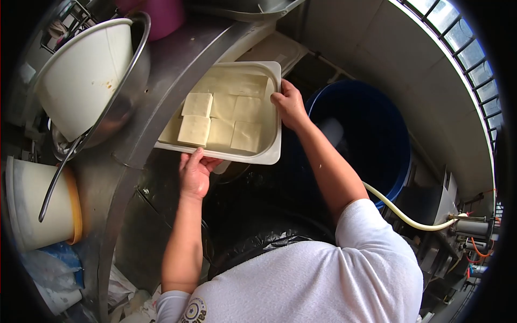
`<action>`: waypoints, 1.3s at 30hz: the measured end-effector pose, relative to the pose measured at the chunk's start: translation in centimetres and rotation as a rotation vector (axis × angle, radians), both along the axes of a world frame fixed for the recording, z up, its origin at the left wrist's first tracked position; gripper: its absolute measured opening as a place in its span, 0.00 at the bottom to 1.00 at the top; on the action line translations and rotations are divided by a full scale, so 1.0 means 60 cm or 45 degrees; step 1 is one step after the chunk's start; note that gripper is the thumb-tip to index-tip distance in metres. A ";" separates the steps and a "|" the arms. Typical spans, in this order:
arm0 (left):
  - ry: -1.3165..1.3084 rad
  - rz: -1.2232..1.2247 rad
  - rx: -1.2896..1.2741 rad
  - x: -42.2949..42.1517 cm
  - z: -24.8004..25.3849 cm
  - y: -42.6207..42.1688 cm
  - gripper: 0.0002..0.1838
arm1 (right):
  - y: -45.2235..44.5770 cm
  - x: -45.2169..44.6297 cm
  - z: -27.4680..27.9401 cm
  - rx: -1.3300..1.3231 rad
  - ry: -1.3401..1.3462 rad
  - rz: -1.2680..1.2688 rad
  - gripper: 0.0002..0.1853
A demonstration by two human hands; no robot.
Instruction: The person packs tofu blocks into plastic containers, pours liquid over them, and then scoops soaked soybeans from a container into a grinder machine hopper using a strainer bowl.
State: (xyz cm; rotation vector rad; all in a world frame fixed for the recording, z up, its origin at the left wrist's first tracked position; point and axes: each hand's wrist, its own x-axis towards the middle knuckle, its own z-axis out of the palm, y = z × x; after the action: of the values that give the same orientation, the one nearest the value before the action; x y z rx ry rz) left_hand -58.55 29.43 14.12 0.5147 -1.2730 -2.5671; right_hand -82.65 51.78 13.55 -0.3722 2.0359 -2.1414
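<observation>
A white rectangular tub [273,141] holds cloudy liquid and several square tofu blocks [194,130]. Two blocks rise above the liquid near the left side; others lie under the surface. My left hand [195,175] grips the tub's near side, with the thumb up at the rim and fingers beneath. On the right end, my right hand [292,106] is closed around the rim, its thumb on the inner side. The tub's left part lies behind the edge of a metal counter [141,121] in this view.
A blue barrel [398,129] stands right of the tub, with a pale hose [412,222] beside it. On the counter, a white bucket [89,75] tilts inside a metal bowl [126,102]. Below is another bucket [40,202]. Black plastic [258,242] lies before me.
</observation>
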 end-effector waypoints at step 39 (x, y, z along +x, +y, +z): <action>-0.413 0.308 0.054 0.042 0.019 -0.054 0.21 | -0.018 -0.223 0.059 1.206 0.483 0.254 0.29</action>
State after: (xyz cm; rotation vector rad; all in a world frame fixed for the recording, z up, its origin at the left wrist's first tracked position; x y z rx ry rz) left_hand -56.02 26.17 15.23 1.0596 -1.1655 -2.3777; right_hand -96.00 50.71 17.07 -0.7997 2.7603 -0.8515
